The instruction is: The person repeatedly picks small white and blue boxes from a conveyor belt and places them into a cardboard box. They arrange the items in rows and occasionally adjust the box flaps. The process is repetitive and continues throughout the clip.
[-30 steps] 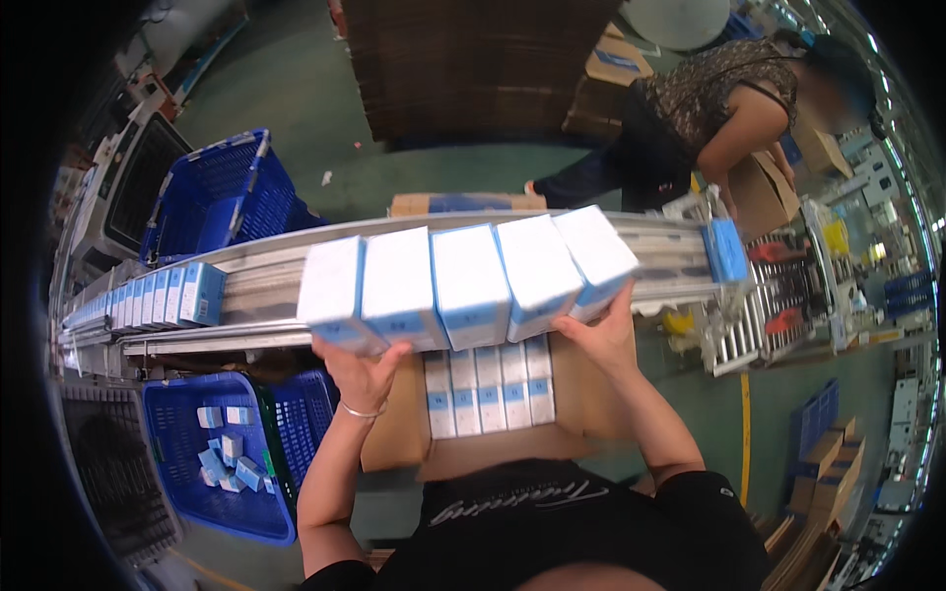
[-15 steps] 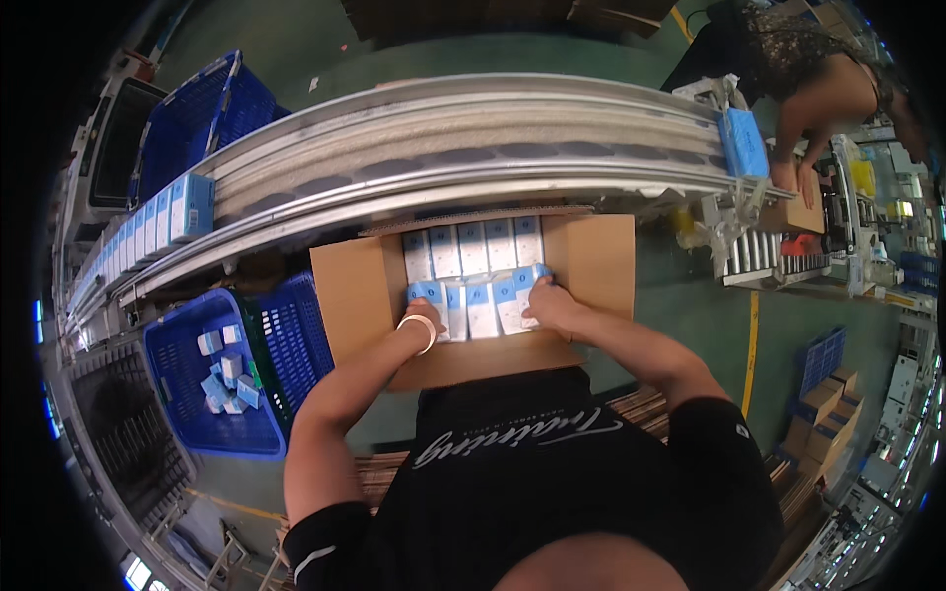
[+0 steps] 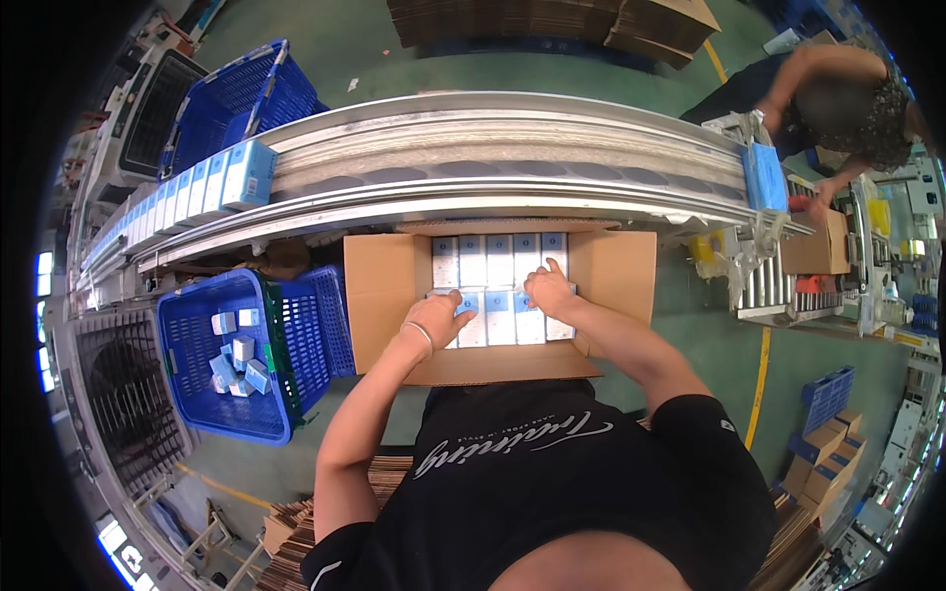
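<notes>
An open brown carton stands in front of me with its flaps folded outward. Two rows of small blue-and-white boxes stand side by side inside it, one row behind the other. My left hand, with a pale band at the wrist, rests on the left end of the near row, thumb apart from the fingers. On the right, my right hand touches the box tops where the rows meet, its fingers apart. Neither hand is wrapped around a box.
Beyond the carton runs a conveyor, with a line of similar boxes on its left end. At left, a blue crate holds several loose boxes. A co-worker's hand is at another carton on the far right.
Both hands have released the ends of the near row and moved inward over the box tops. The near row now sits flatter and more evenly in the carton. The whole view has shifted slightly.
</notes>
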A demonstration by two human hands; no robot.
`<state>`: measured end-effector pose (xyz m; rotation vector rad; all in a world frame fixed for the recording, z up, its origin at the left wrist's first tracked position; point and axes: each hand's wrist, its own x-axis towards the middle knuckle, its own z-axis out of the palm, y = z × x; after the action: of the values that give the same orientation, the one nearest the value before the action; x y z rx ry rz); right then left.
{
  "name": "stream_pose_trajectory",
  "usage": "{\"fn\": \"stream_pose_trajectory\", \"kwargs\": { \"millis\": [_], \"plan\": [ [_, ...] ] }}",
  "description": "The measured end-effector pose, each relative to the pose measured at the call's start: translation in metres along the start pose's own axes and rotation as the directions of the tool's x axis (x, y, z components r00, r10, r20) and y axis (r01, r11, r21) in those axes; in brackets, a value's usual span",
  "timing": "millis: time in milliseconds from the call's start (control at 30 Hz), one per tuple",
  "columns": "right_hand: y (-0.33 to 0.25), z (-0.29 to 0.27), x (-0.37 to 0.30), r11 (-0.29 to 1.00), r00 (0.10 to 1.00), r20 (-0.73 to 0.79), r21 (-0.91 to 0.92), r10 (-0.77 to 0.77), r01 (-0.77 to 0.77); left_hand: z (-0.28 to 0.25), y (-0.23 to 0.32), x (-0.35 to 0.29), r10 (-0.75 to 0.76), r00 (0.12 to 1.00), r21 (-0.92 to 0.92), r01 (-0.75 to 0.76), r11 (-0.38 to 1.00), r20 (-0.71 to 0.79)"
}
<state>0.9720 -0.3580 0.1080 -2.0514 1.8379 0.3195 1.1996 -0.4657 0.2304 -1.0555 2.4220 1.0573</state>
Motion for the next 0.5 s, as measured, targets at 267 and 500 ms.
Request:
{"fn": "stream_pose_trajectory", "kwargs": {
  "millis": [267, 500],
  "plan": [
    [-0.070, -0.239, -0.092, 0.873, 0.594, -0.782, 0.143, -0.189, 0.467, -0.020, 0.077, -0.014, 0.102, 0.729, -0.645, -0.654, 0.394, -0.677],
    [-0.075, -0.272, -0.116, 0.460, 0.541, -0.771, 0.635, 0.335, 0.621, -0.053, 0.094, -0.063, 0.150, 0.543, -0.482, -0.819, 0.311, -0.826]
  ]
}}
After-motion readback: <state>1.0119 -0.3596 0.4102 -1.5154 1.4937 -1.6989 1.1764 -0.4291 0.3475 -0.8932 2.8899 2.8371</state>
